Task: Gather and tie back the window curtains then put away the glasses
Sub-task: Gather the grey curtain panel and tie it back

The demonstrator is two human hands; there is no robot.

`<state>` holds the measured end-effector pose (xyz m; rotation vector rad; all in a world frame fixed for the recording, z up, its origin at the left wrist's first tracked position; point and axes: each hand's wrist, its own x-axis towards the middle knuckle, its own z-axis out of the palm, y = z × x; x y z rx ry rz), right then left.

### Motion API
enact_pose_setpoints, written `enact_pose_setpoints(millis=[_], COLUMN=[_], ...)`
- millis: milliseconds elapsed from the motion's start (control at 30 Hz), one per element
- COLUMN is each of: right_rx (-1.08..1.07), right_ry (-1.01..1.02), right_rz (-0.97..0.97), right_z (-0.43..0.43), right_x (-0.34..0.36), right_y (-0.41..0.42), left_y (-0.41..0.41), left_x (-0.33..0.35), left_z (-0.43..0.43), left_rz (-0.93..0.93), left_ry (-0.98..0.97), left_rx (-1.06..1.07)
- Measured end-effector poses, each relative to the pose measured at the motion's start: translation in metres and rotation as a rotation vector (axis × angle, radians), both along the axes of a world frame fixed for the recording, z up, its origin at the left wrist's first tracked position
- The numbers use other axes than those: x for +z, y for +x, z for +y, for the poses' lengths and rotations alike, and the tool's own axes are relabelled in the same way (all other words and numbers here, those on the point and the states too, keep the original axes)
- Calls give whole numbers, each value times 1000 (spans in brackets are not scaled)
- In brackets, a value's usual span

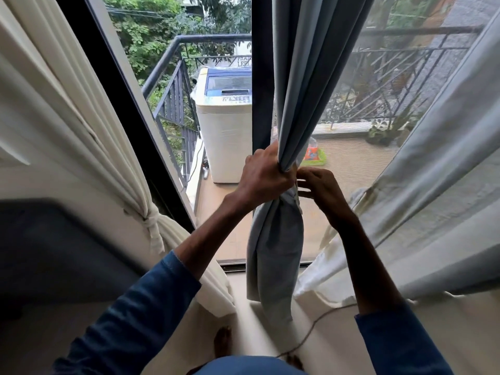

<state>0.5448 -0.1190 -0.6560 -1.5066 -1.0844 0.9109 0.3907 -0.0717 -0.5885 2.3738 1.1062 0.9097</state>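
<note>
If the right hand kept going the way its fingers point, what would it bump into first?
The right hand points left, toward the gathered blue curtain. Its fingers look to be at the cloth already, just beside the left hand gripping it; depth is hard to judge.

home, room by balcony | tied curtains (146, 201) | washing machine (224, 125) outside | balcony railing (176, 85), trees beyond

A grey-blue fabric curtain (295, 104) is gripped in a bunch by the left hand (266, 175), while a band at its gathered waist is pinched by the right hand (322, 189). A cream curtain (81, 136), already knotted, is seen at left.
</note>
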Motion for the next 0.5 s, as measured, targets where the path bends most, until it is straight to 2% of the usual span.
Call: enact_pose_setpoints(millis=[200,367,500], right_rx=[183,267,273], right_ry=[-106,-233,-223], right_rz=[163,67,56], right_z=[7,19,25], right_x=[-2,8,13], right_y=[9,14,8], left_y=[1,-6,-10], left_x=[-2,-4,-18], left_z=[6,16,25], left_rz=[21,54,181], left_ry=[-19,-103,-163], left_rx=[-24,-122,-163])
